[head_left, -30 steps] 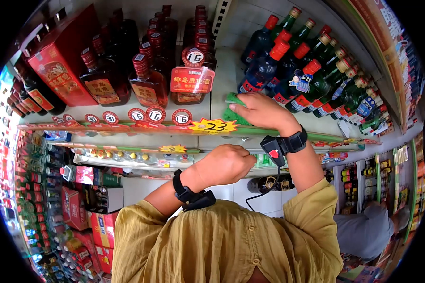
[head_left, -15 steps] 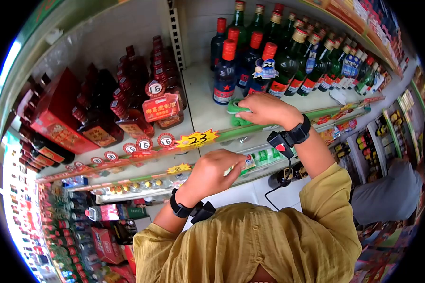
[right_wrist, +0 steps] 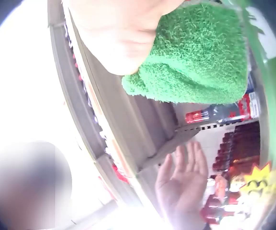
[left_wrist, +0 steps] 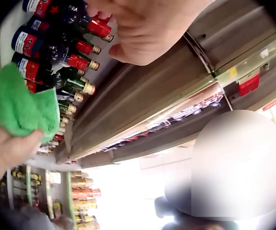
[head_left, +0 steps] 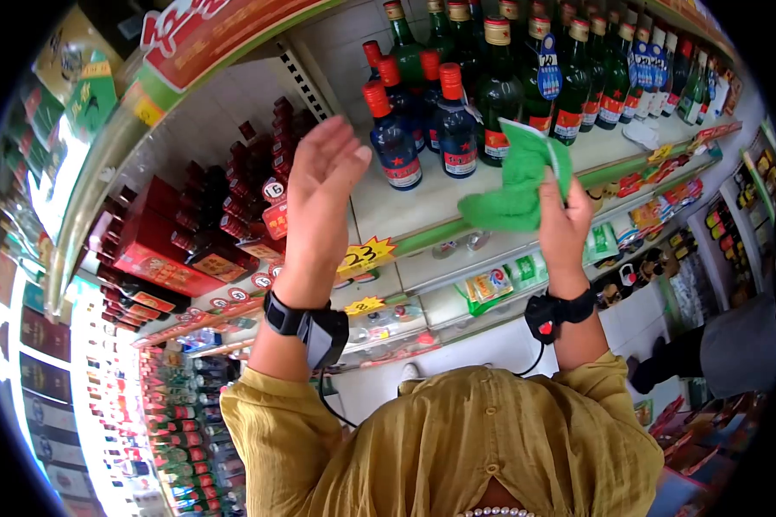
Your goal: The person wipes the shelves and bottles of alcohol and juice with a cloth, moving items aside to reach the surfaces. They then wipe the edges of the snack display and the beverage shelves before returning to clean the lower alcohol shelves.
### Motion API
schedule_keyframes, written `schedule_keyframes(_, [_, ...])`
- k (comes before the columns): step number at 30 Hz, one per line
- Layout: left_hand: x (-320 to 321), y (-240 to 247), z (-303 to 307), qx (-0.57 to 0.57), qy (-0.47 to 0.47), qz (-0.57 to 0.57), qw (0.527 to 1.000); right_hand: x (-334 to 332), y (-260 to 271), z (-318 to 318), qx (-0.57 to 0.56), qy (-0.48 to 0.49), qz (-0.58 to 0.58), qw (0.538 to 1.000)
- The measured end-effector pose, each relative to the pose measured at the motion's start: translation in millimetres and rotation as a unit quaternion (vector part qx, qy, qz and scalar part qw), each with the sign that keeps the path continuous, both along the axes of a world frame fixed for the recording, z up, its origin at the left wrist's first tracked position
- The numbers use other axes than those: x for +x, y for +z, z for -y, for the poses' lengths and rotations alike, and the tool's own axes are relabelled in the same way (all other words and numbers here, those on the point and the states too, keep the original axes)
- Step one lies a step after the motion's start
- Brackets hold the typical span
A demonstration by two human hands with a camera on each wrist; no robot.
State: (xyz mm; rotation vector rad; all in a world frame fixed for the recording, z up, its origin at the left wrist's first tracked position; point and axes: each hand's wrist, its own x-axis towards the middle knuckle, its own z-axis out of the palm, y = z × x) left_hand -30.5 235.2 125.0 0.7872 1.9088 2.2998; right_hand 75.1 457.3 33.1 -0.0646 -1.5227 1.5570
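In the head view a green terry cloth (head_left: 522, 185) with a pale edge hangs in front of the shelf. My right hand (head_left: 565, 226) pinches it between thumb and fingers. My left hand (head_left: 319, 202) is raised with its fingers extended, beside the blue bottles (head_left: 397, 151) with red caps, and holds nothing. The right wrist view shows the looped pile of the cloth (right_wrist: 200, 55) up close, and the left hand (right_wrist: 183, 184) with its palm and spread fingers. Green bottles (head_left: 498, 95) with red labels stand behind the cloth.
The shelf's front edge (head_left: 440, 233) carries a yellow price tag (head_left: 366, 256). Dark red bottles and a red box (head_left: 159, 233) occupy the left section. Packets (head_left: 487, 289) lie on the lower shelf. Another person (head_left: 737, 345) is at the right.
My right hand has lifted the cloth off the shelf beside the bottles and moved right. My left hand has risen from the shelf's front edge toward the blue bottles, its fingers now extended.
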Motion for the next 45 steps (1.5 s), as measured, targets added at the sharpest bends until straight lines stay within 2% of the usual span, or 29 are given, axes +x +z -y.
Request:
schedule_keyframes(1, [-7.7,3.4,-6.4,-0.015,0.013,-0.016,1.0,4.2,-3.7,-1.5,-0.047,0.003,-0.007,0.999])
schedule_keyframes(4, [-29.8,14.9,-22.7,-0.094,0.037,-0.041,0.994,20.3,-13.1,-4.4,-0.252,0.125,-0.03,0.959])
schedule_keyframes(7, [-84.7,-0.5,-29.8,-0.185,0.024,-0.091,0.978,31.5,-28.3,-12.1,-0.262,0.155,0.0,0.953])
schedule_keyframes(10, [-90.6,2.5,-44.1,-0.259,0.025,-0.095,0.961,39.9,-32.6,-12.0,-0.265,0.158,0.024,0.951])
schedule_keyframes(11, [-98.5,-2.7,-48.0,-0.312,0.074,-0.11,0.941,40.2,-40.0,-15.0,-0.257,0.162,0.033,0.952])
schedule_keyframes(15, [-108.2,-4.9,-51.8,-0.37,0.075,-0.156,0.913,47.0,-40.1,-13.8,-0.267,0.185,0.037,0.945])
schedule_keyframes(20, [-111.6,0.2,-43.1,-0.415,0.065,-0.225,0.879,51.8,-47.3,-12.6,-0.212,0.162,0.064,0.962])
schedule_keyframes(23, [-108.7,12.1,-39.9,-0.485,0.08,-0.278,0.825,55.9,-48.2,-6.9,-0.214,0.15,0.073,0.963])
schedule_keyframes(28, [-112.1,16.7,-30.5,-0.484,0.054,-0.295,0.822,54.3,-40.2,7.7,-0.26,0.156,0.057,0.951])
schedule_keyframes(32, [-107.4,24.8,-26.7,-0.508,0.021,-0.308,0.804,49.1,-40.8,16.9,-0.239,0.136,0.065,0.959])
schedule_keyframes(38, [-103.9,31.7,-24.3,-0.515,0.041,-0.362,0.776,42.3,-32.4,25.5,-0.256,0.146,0.036,0.955])
schedule_keyframes(42, [-114.2,25.2,-23.2,-0.505,0.045,-0.356,0.785,39.3,-42.0,25.2,-0.257,0.168,0.049,0.95])
schedule_keyframes(45, [-111.7,23.6,-21.5,-0.502,0.053,-0.396,0.767,39.3,-38.1,28.2,-0.253,0.182,0.046,0.949])
